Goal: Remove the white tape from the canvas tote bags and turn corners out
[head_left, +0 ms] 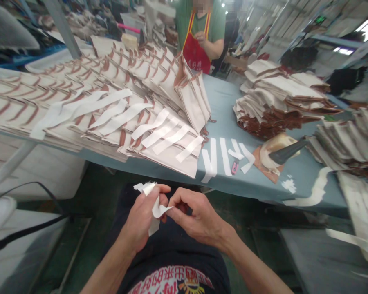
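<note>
A thin, narrow white strip of cloth-like material (158,209) is held just off the near edge of the long blue-grey tabletop (222,98). Its bunched part is clasped in the bare left hand (145,216), with the thumb and fingers closed on it; its loose corner is pinched between the thumb and forefinger of the bare right hand (199,214), whose other fingers are folded in.

From its curl and creases, the strip is judged to be light, limp and easily crumpled (whether it is paper or fabric cannot be told). Slipping seems unlikely, though a frayed end might come apart if pulled hard; a light pinch near each end would suit it best.

Flat white strips (214,157) are laid along the tabletop's near edge, and others are draped over stacked cream fabric pieces with brown trim (184,163) on its left part.

On the dark shirt (187,253) nearest the tabletop, upside-down Chinese characters are printed, among which 出来的 can be read. Beyond the tabletop, a red apron (196,51) is worn by a person (217,26); its pale lettering is too blurred to be read.
</note>
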